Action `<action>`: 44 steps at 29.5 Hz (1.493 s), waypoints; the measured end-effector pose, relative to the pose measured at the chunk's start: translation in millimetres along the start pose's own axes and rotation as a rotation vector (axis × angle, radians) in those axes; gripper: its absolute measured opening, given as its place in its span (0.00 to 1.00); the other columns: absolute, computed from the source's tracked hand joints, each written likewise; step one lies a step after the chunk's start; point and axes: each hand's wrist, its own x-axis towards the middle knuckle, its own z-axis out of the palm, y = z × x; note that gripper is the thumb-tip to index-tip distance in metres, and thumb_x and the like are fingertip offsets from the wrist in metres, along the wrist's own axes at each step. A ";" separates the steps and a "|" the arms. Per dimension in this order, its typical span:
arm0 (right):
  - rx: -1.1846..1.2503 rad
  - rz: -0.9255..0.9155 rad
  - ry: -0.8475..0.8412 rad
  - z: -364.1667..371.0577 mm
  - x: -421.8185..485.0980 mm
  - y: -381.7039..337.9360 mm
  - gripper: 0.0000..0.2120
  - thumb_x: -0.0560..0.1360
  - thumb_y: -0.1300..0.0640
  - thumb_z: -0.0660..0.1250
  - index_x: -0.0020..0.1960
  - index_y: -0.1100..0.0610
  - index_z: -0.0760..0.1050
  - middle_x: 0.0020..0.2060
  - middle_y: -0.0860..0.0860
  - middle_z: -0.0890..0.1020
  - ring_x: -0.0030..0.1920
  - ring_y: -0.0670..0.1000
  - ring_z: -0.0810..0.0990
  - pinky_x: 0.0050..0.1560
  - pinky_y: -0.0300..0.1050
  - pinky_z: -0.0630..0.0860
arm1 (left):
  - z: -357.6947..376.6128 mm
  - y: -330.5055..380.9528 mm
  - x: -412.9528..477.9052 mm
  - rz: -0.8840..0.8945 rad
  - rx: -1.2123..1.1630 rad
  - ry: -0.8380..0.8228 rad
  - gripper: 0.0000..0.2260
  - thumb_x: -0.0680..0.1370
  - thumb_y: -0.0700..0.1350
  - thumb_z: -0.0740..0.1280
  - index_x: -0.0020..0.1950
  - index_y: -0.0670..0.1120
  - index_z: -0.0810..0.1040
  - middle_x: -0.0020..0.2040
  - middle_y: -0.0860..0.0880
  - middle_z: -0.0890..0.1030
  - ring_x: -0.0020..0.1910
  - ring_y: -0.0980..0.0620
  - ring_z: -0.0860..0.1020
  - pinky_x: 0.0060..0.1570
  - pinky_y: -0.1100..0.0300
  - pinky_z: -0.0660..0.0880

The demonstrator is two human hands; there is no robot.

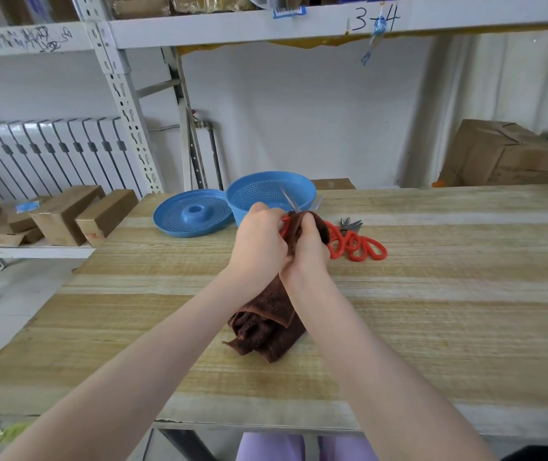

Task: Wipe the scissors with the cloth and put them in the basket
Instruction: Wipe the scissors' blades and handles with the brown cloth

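A: Where are the scissors held at this moment?

B: One pair of scissors (290,203) is gripped by its red handle in the left hand (259,236) and is lifted off the tabletop (432,294). The blades are pointed up and away, just in front of the basket (237,211). The cloth (266,327) is pinched round the blade roots by the right hand (305,249), and its loose end is trailed down onto the tabletop.

A: What could go wrong from here?

B: The blades appear to be spread, so a finger could be nicked if the cloth were drawn along an edge with too thin a fold. The trailing cloth could also be dragged into the pile of scissors (360,246) lying just to the right, and these could be scattered.

A: And at the drop?

B: The basket looks light. It could be tipped, or pushed against the lid (192,214) beside it, if the pair were tossed rather than lowered.
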 end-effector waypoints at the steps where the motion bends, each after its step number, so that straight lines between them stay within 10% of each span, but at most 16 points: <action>1: 0.010 0.000 -0.005 -0.1 0.1 -0.5 0.02 0.76 0.65 0.66 0.44 0.63 0.75 0.36 0.56 0.80 0.31 0.52 0.80 0.34 0.43 0.79 | 0.3 -0.2 -0.2 0.003 -0.010 0.000 0.12 0.76 0.32 0.60 0.52 0.40 0.82 0.48 0.41 0.77 0.44 0.49 0.71 0.38 0.65 0.60; 6: 0.021 -0.015 0.004 -10.7 1.4 3.3 0.07 0.75 0.69 0.63 0.46 0.59 0.75 0.33 0.51 0.80 0.27 0.45 0.80 0.28 0.36 0.75 | -2.8 0.2 0.3 -0.067 -0.176 0.040 0.13 0.77 0.32 0.59 0.50 0.40 0.83 0.44 0.44 0.82 0.48 0.44 0.77 0.49 0.52 0.74; 16: -0.124 0.035 0.026 -66.3 19.9 -41.2 0.09 0.81 0.58 0.60 0.44 0.55 0.77 0.33 0.48 0.84 0.38 0.47 0.81 0.36 0.40 0.77 | -26.5 -22.8 8.1 -0.404 -0.572 -0.071 0.09 0.76 0.43 0.67 0.42 0.38 0.81 0.31 0.50 0.80 0.27 0.53 0.74 0.26 0.65 0.70; 26: -0.787 -0.093 -0.502 -58.1 25.9 -71.4 0.15 0.80 0.64 0.61 0.41 0.55 0.83 0.37 0.50 0.86 0.37 0.46 0.84 0.35 0.39 0.79 | -14.4 -25.9 4.2 -0.331 -0.426 -0.138 0.23 0.62 0.59 0.79 0.36 0.45 0.72 0.31 0.49 0.72 0.29 0.52 0.69 0.31 0.58 0.66; 44: -0.812 -0.263 -0.313 -52.7 14.7 -38.7 0.12 0.76 0.62 0.66 0.36 0.57 0.84 0.35 0.55 0.84 0.40 0.51 0.82 0.47 0.47 0.78 | 0.2 -17.2 2.2 -0.089 -0.090 -0.182 0.29 0.58 0.64 0.77 0.26 0.49 0.59 0.22 0.54 0.61 0.24 0.53 0.61 0.28 0.57 0.59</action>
